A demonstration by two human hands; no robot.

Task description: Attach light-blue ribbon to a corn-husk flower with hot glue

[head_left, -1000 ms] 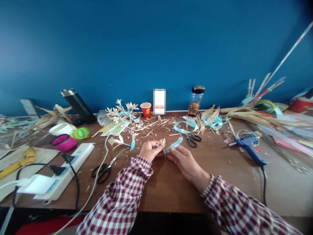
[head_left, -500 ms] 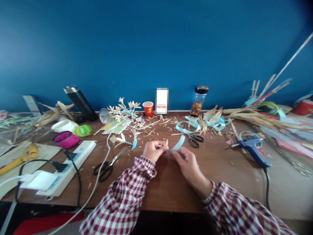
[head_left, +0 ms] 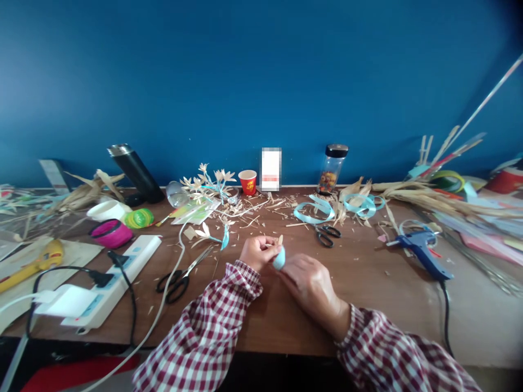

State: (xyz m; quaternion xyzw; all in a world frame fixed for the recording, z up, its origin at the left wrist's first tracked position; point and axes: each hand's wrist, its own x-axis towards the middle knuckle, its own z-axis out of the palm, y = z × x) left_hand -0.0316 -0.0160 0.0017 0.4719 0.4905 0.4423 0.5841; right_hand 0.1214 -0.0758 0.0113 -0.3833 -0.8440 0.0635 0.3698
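My left hand [head_left: 260, 253] pinches a small husk flower [head_left: 280, 239], of which only a pale petal tip shows above the fingers. Against it lies a light blue ribbon strip [head_left: 279, 258], curved round beside the left fingertips. My right hand [head_left: 311, 286] is closed at the ribbon's lower end, its back turned to me, with the fingertips mostly hidden. To the left rests a finished-looking husk flower with a blue stem [head_left: 212, 235]. Open black-handled scissors [head_left: 180, 281] lie near my left sleeve, and a second pair of scissors [head_left: 327, 235] lies beyond my right hand.
A white power strip [head_left: 122, 283] with cables fills the left side. A blue glue gun [head_left: 425, 247] is at the right. Behind stand a red paper cup [head_left: 247, 182], a glass jar [head_left: 333, 169] and a leaning black bottle [head_left: 134, 173]. Blue ribbon coils [head_left: 314, 209] lie among husk scraps.
The blue ribbon's free end, which stuck up to the right, now curls down by the left fingertips. My right hand has turned over, back upward, and moved slightly lower.
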